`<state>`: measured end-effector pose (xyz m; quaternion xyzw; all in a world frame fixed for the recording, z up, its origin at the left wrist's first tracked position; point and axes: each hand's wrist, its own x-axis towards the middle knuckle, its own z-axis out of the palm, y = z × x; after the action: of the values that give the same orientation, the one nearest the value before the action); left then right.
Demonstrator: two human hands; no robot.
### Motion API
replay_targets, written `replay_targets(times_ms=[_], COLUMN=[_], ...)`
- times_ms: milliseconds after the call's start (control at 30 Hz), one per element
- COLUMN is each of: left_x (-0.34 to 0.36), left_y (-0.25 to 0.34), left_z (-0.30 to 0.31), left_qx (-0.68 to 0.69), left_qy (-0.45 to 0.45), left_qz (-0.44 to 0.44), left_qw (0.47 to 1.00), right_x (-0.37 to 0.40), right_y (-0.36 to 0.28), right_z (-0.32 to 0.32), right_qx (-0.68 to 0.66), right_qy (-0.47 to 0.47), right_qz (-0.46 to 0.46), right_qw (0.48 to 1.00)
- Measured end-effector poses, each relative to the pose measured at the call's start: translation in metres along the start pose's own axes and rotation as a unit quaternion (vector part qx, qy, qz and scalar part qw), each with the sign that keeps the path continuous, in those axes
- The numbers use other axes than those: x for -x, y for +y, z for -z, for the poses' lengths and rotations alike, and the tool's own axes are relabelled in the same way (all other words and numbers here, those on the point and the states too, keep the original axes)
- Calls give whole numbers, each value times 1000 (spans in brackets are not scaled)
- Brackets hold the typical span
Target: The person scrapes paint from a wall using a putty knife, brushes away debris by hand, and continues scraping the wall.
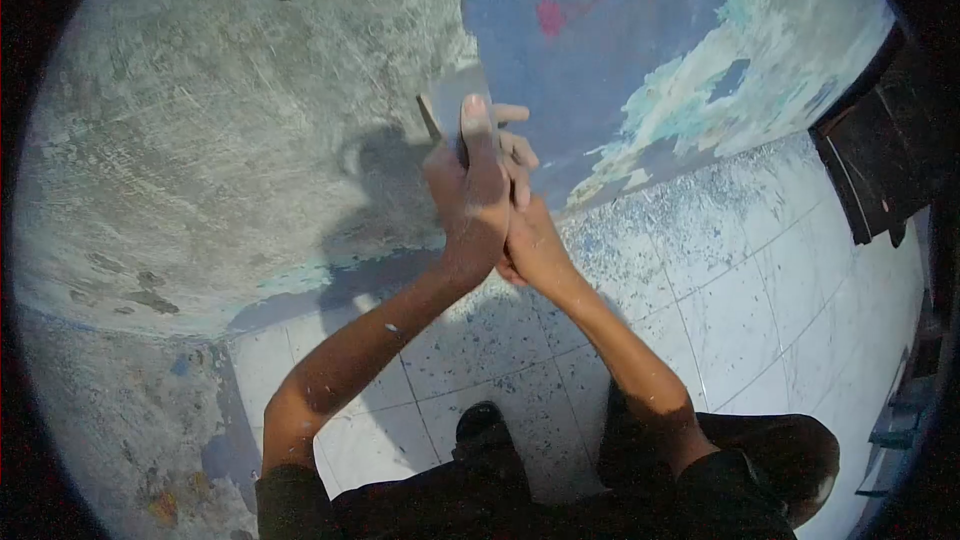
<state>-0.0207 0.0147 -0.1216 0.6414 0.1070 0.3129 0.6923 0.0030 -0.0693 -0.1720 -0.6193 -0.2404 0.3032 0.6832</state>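
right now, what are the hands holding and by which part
A flat-bladed scraper, gripped at its lower end by the left hand and right hand together; that end is hidden, only the blade shows.

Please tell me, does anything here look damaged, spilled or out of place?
Yes. The wall's blue paint is patchy and stripped away to bare grey plaster on the left, where the left hand and right hand press a scraper. Paint flecks lie scattered over the white floor tiles below.
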Motion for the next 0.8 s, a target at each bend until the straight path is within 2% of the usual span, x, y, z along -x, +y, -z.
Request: replay_targets(times_ms=[100,167,233,300,333,400,433,500,600,733,800], left_x=[2,-10,-6,-16,-17,-11,-10,-7,-8,-10,-8], left_y=[-8,17,19,18,20,22,19,8,8,19,11], left_z=[2,-9,-10,-3,-4,-4,-3,-8,-13,-19,-18], left_qx=[25,50,54,40,41,46,42,35,58,110,111], left_qy=[-1,12,9,-17,-2,30,27,15,53,48,36], left_qz=[5,3,28,26,14,-7,12,54,29,25,3], left_qw=[1000,999,998,999,999,998,999,998,997,992,993], right_x=[-1,-7,-6,-9,-9,-4,-4,-3,0,8,5], right_y=[-1,-5,-19,-11,-3,13,19,27,10,-12,3], right_z=[-2,4,12,10,9,10,11,13,15,21,24], right_qx=[-3,4,3,-53,-83,-46,-27,-24,7,25,44], right_qy=[16,5,-22,-56,-70,-39,-27,-11,12,8,19], right_qz=[-5,3,16,23,25,89,123,117,95,95,95], right_qw=[1000,1000,1000,997,994,994,992,993,995,995,994])
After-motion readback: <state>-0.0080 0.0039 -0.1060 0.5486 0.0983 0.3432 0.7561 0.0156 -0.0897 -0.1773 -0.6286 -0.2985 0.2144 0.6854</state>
